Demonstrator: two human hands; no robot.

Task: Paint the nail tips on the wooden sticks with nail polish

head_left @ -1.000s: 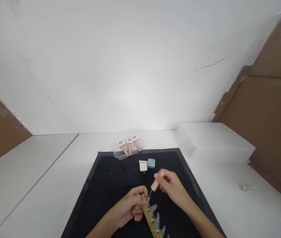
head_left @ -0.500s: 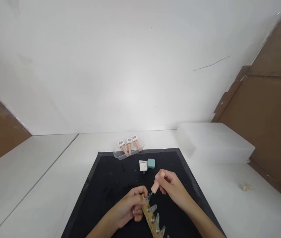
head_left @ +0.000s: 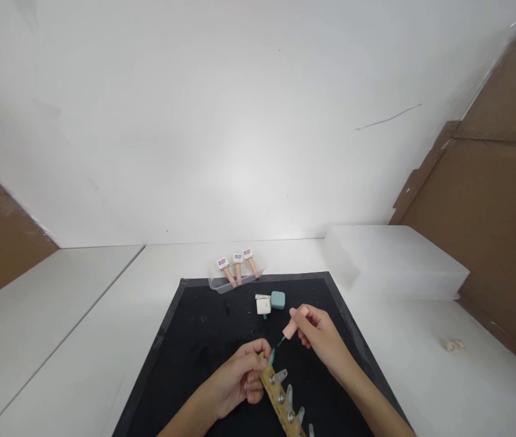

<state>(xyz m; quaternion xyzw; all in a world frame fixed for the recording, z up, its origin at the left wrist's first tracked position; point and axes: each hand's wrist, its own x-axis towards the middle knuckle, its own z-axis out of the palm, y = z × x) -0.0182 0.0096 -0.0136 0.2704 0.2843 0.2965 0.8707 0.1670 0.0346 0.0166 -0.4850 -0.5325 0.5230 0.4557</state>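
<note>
My left hand [head_left: 244, 379] is closed round the upper end of a wooden strip [head_left: 280, 405] that carries several false nail tips. The topmost nail tip [head_left: 271, 357] is green; clear ones [head_left: 289, 397] stick out below it. In my right hand [head_left: 319, 337] is a nail polish brush [head_left: 295, 324], pinched by its pink cap handle. Its bristle end points down and left, just above the green tip and apart from it. Beyond the hands lie a white square bottle [head_left: 263, 305] and a teal square block [head_left: 278, 300].
Three pink-handled bottles with white square ends [head_left: 238, 258] rest in a clear plastic tray [head_left: 221, 286] at the back of the black mat [head_left: 203, 328]. A translucent white box [head_left: 394, 261] stands back right. Small pale scraps [head_left: 453, 345] lie on the white table at right.
My right hand has lifted the brush up and to the right, off the top nail tip, which now shows plainly green. My left hand stays almost still on the strip.
</note>
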